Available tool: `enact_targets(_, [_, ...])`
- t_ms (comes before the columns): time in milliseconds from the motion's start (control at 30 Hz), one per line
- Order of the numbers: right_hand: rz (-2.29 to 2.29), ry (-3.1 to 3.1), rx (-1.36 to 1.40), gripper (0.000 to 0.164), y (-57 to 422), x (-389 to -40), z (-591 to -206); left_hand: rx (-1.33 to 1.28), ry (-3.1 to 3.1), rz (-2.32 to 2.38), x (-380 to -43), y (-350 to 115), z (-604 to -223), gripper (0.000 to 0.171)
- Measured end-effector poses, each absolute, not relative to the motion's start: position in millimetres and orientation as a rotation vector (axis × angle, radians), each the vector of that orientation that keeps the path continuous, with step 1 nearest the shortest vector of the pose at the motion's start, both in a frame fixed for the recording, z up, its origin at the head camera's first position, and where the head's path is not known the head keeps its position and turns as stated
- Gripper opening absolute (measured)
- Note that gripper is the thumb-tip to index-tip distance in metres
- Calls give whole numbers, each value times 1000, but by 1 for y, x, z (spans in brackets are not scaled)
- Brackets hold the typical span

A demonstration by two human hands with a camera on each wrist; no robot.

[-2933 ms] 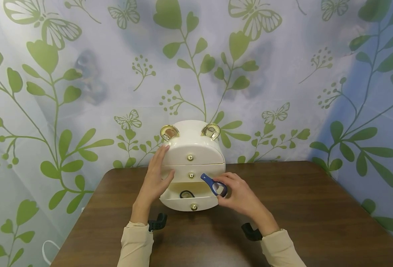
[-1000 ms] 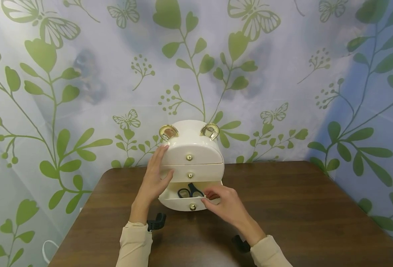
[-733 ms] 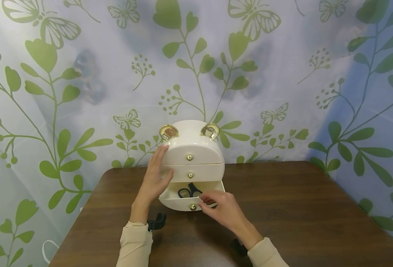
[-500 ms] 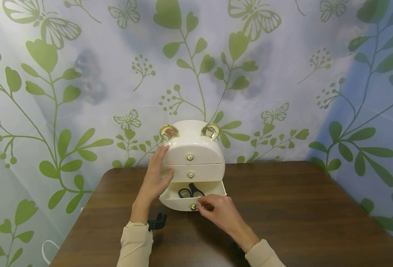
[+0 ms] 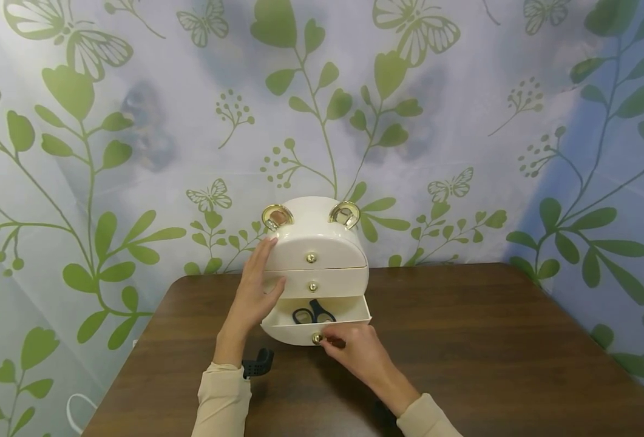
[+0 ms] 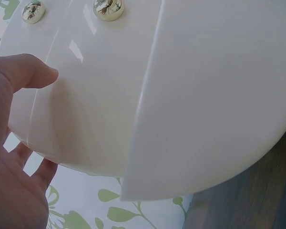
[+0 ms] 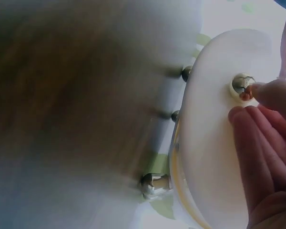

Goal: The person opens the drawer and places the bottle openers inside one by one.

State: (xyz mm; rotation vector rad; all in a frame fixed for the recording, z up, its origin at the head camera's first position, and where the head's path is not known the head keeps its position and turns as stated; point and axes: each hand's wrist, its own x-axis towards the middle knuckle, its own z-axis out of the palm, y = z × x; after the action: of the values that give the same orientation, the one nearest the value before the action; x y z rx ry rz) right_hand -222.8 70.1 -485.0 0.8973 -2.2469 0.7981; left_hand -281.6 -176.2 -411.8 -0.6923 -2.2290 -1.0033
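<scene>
A white drawer cabinet (image 5: 316, 240) with gold ears stands on the table, its bottom drawer (image 5: 280, 334) pulled out. In that drawer lie a dark blue magnifying glass (image 5: 320, 311) and a dark-rimmed round thing (image 5: 302, 315). My left hand (image 5: 252, 297) rests along the cabinet's left side, fingers extended and thumb over the middle drawer's front. My right hand (image 5: 357, 352) is at the bottom drawer's gold knob (image 5: 317, 338). In the right wrist view the thumb overlaps the knob (image 7: 242, 86), and the fingertips are beside it, apart from it.
The brown wooden table (image 5: 464, 340) stretches out on both sides of the cabinet. Behind it hangs a white cloth (image 5: 322, 121) printed with green leaves and butterflies. The top drawer (image 5: 291, 255) and middle drawer (image 5: 338, 282) are closed, each with a gold knob.
My right hand has let go of the magnifying glass, which now lies in the bottom drawer, and has moved left and down to the knob. The left hand stays on the cabinet.
</scene>
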Motion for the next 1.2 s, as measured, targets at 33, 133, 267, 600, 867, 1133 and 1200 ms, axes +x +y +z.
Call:
enact_targets(33, [795,-2257,891,17,69,-223,-485,-689,-2232,-1003,-281,-176,-412,85])
enact_targets(133, [786,-2286,874,15,68,-222,-484,-678,-2249,-1012,-281,-177,-411,84])
enact_targets(267, [769,-2313,861,14,65,-222,-484,-670,-2260,-1018,-281,-177,-412,84])
enact_targets(600, [714,-2276,871,17,60,-223,-484,-689,-2237,-1027,-281,-177,-412,84])
enact_targets(867, [712,-2271,844,18,59,-224,-484,-680,-2245,-1023,-281,-176,-412,84])
enact_targets(1133, [710,-2333,822,11,61,-226,-482,-684,-2238,-1005,-283,-176,-413,83])
enact_targets(1200, [716,-2340,821,10,61,-227,-481,-684,-2239,-1008,-282,-176,-412,83])
